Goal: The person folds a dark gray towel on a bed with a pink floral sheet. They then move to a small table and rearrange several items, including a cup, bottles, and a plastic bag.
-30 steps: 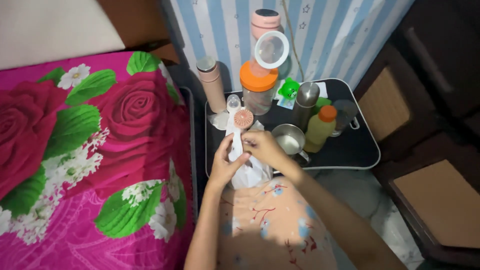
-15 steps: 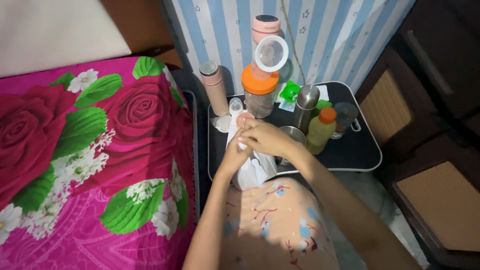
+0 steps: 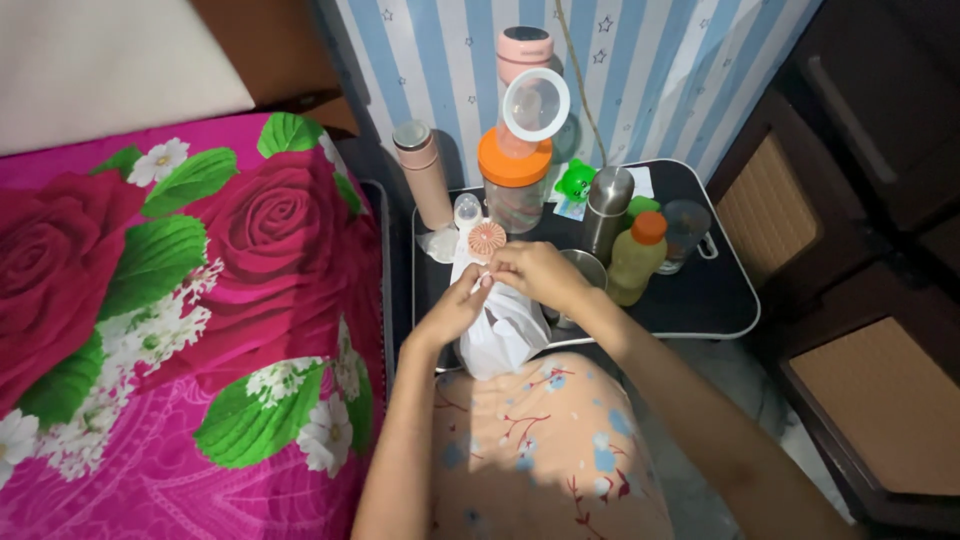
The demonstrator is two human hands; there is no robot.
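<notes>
Plastic, thin and white, makes up the small bag (image 3: 500,335) that we hold at the near edge of the black tray table (image 3: 700,300), just above our lap. It looks light and limp, likely to crumple and slide between fingers, so we judge the gathered neck at its top the best place to take hold. Our left hand (image 3: 450,310) pinches that neck from the left, fingers closed on the plastic, wrist bent up from the forearm that rises from the near edge. Our right hand (image 3: 540,275) comes over from the right, knuckles up, fingertips pressed together on the same twisted top, touching the left hand's fingers. Just beyond the bag stands a small round pink fan (image 3: 487,238) beside a baby bottle (image 3: 466,210). Farther back are a jar with an orange lid (image 3: 514,185), a pink flask (image 3: 423,175), a steel bottle (image 3: 606,205) and a yellow-green bottle (image 3: 638,258). To the left lies a bed in a rose-print sheet (image 3: 180,290).
</notes>
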